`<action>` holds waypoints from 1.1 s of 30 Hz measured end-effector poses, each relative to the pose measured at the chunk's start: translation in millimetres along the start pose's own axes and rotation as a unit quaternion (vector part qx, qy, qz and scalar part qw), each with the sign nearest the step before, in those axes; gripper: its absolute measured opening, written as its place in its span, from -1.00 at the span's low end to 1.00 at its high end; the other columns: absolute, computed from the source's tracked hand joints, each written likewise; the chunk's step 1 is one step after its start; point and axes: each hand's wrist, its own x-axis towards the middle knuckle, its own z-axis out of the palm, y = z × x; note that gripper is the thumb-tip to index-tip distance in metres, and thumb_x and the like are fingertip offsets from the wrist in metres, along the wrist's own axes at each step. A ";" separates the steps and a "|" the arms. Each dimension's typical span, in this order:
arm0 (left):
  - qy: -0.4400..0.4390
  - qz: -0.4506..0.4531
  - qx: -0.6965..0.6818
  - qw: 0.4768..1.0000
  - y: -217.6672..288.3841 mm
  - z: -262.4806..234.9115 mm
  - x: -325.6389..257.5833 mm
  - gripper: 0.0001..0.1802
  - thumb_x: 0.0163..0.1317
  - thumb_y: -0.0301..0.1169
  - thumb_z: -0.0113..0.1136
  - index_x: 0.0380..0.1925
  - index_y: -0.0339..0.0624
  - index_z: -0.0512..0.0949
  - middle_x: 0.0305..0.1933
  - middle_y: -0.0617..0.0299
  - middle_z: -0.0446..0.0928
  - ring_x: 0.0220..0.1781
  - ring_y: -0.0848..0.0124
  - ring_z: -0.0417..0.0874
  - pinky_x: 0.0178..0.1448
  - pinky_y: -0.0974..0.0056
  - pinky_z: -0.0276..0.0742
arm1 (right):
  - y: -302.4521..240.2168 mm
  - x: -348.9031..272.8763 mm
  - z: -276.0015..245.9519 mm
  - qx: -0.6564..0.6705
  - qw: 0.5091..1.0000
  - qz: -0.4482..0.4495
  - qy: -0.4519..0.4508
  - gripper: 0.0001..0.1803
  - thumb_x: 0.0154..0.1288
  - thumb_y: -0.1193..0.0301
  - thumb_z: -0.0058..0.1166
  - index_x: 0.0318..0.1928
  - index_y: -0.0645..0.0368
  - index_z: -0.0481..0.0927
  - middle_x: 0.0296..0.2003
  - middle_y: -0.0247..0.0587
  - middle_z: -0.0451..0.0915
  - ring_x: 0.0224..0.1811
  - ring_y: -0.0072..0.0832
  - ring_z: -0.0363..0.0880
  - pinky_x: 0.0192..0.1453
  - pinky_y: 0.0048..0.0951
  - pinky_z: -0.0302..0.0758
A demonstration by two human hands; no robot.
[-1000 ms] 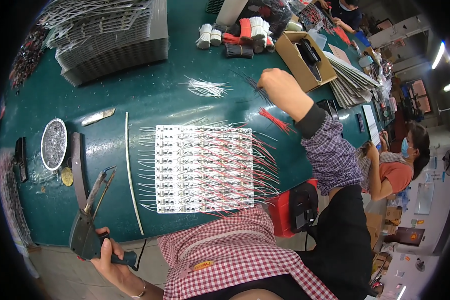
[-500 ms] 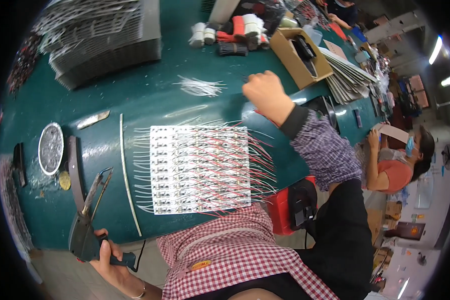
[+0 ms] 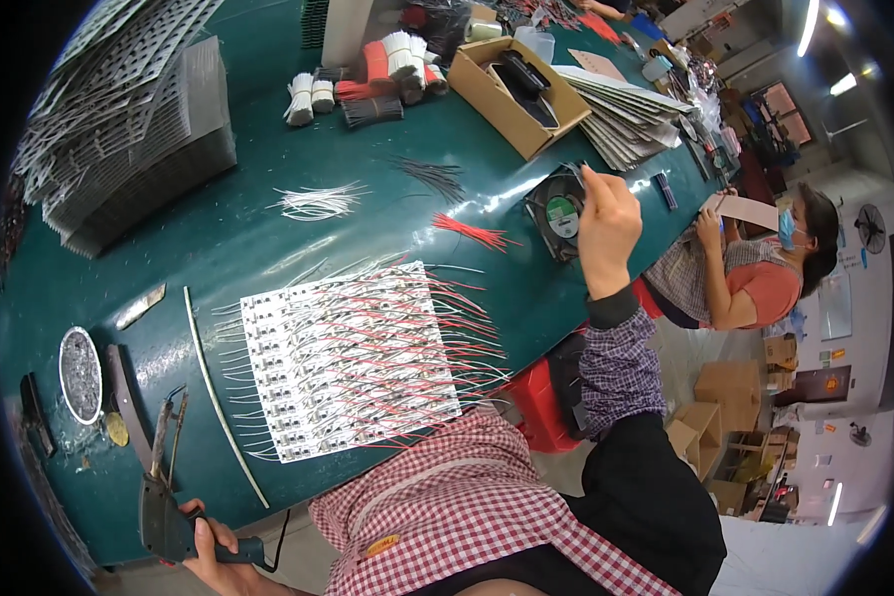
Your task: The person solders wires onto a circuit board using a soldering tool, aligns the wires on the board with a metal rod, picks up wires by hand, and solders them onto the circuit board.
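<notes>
My left hand is wrapped round the handle of a soldering gun, its tip pointing up over the table's left side. My right hand is closed in a pinch, raised beside a dark spool with a green label. Something slim and dark shows at its fingertips, too small to name. Before me lies a white panel of small circuit boards, with white wires along its left edge and red and white wires across it and off its right edge. Beyond it lie loose white wires, red wires and black wires.
Stacked panels stand far left. Wire bundles and a cardboard box are at the back. Left lie a round dish, a dark bar and a thin rod. A co-worker sits at right.
My right hand has moved from beside the black wires to the spool, uncovering the red wires. The view has shifted to the right. My left hand keeps hold of the soldering gun.
</notes>
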 end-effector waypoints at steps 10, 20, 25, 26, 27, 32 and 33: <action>-0.034 0.026 0.020 0.999 -13.4 -0.2 -4.0 -0.66 0.25 -0.45 0.24 0.00 -0.38 0.51 -0.28 0.20 0.52 -0.59 0.62 0.28 -0.51 0.48 0.14 | 51.0 -18.1 5.6 0.150 0.988 0.011 0.019 -0.68 0.26 0.70 0.17 -0.01 0.17 0.72 -0.24 -0.13 0.66 -0.28 -0.34 0.66 -0.17 -0.45 0.59; -0.004 0.019 0.031 0.999 -13.3 -4.7 -3.5 -0.64 0.23 -0.46 0.27 0.01 -0.36 0.52 -0.13 0.11 0.57 -0.57 0.63 0.31 -0.50 0.50 0.17 | 18.4 -2.4 -18.8 0.075 0.995 -0.057 0.042 -0.65 0.11 0.69 0.20 -0.07 0.16 0.73 -0.27 -0.20 0.64 -0.27 -0.29 0.63 -0.22 -0.34 0.58; -0.016 0.008 0.013 1.000 -13.6 2.1 0.6 -0.64 0.23 -0.49 0.26 0.01 -0.39 0.50 -0.06 0.07 0.59 -0.59 0.61 0.33 -0.54 0.49 0.18 | -35.5 11.4 -6.9 0.078 0.977 -0.182 -0.081 -0.75 0.08 0.53 0.16 -0.18 0.25 0.70 -0.33 -0.26 0.60 -0.25 -0.34 0.58 -0.14 -0.33 0.50; -0.012 0.009 0.012 1.000 -13.3 3.5 -0.3 -0.64 0.23 -0.49 0.26 0.01 -0.39 0.50 -0.06 0.07 0.59 -0.59 0.61 0.33 -0.54 0.49 0.18 | -46.4 16.0 -0.9 0.070 0.971 -0.209 -0.090 -0.76 0.08 0.53 0.15 -0.19 0.26 0.69 -0.34 -0.26 0.58 -0.25 -0.35 0.57 -0.13 -0.34 0.48; -0.016 0.001 0.002 1.000 -12.7 4.8 -2.4 -0.65 0.23 -0.50 0.25 0.00 -0.40 0.50 -0.07 0.06 0.59 -0.59 0.61 0.33 -0.54 0.49 0.18 | -58.0 19.8 4.4 0.065 0.967 -0.226 -0.096 -0.76 0.08 0.53 0.14 -0.19 0.26 0.69 -0.36 -0.27 0.56 -0.25 -0.35 0.55 -0.11 -0.35 0.46; -0.022 -0.045 -0.059 0.997 -4.4 25.2 -9.3 -0.67 0.25 -0.52 0.23 -0.03 -0.52 0.49 -0.40 0.17 0.48 -0.60 0.57 0.34 -0.56 0.45 0.21 | -123.3 28.4 7.5 0.169 0.946 -0.251 -0.118 -0.76 0.06 0.58 0.16 -0.19 0.24 0.70 -0.36 -0.28 0.57 -0.29 -0.34 0.55 -0.16 -0.35 0.45; -0.030 -0.029 -0.055 0.998 -4.2 34.5 -10.5 -0.68 0.25 -0.53 0.22 -0.04 -0.52 0.50 -0.47 0.22 0.44 -0.61 0.57 0.33 -0.56 0.45 0.20 | -139.9 25.8 3.3 0.231 0.936 -0.234 -0.124 -0.74 0.05 0.62 0.19 -0.18 0.22 0.71 -0.32 -0.28 0.62 -0.31 -0.31 0.56 -0.20 -0.36 0.46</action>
